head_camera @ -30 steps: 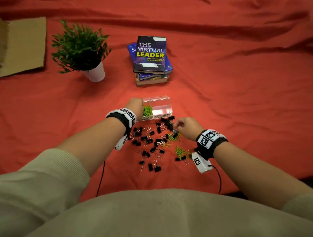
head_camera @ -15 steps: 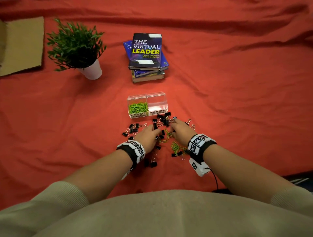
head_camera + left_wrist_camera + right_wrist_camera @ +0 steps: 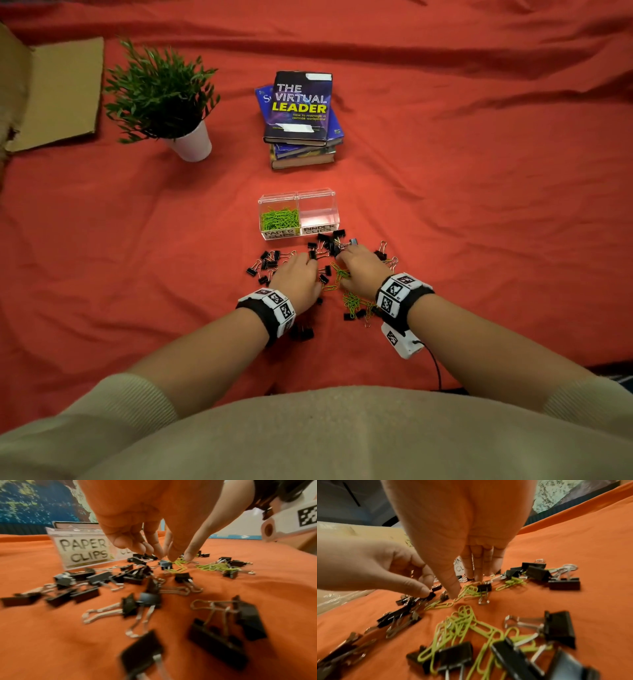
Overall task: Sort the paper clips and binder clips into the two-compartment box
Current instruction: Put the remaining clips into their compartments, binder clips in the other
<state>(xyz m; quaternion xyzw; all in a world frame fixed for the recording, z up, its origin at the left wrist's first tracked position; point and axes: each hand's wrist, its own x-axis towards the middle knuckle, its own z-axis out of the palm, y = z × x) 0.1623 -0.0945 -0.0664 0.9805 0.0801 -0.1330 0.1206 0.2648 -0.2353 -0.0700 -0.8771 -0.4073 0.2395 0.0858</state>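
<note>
The clear two-compartment box (image 3: 296,195) stands just beyond the pile, labelled PAPER CLIPS (image 3: 84,551) on the left and BINDER CLIPS on the right. Green paper clips (image 3: 279,219) fill the left compartment; the right one holds nothing. Black binder clips (image 3: 269,263) and loose green paper clips (image 3: 352,301) lie scattered on the red cloth. My left hand (image 3: 313,262) reaches down with curled fingers and pinches a small binder clip (image 3: 165,564) in the pile's middle. My right hand (image 3: 465,586) has straight fingers pointing down, its thumb touching a green paper clip (image 3: 469,589).
A potted plant (image 3: 161,96) stands at the back left, a stack of books (image 3: 301,109) behind the box, and flat cardboard (image 3: 58,92) at the far left. A black cable (image 3: 435,370) trails from the right wrist. Red cloth (image 3: 479,222) covers the whole surface.
My left hand has come back from the box's left compartment down to the pile. The right hand has stayed over the clips, shifting slightly.
</note>
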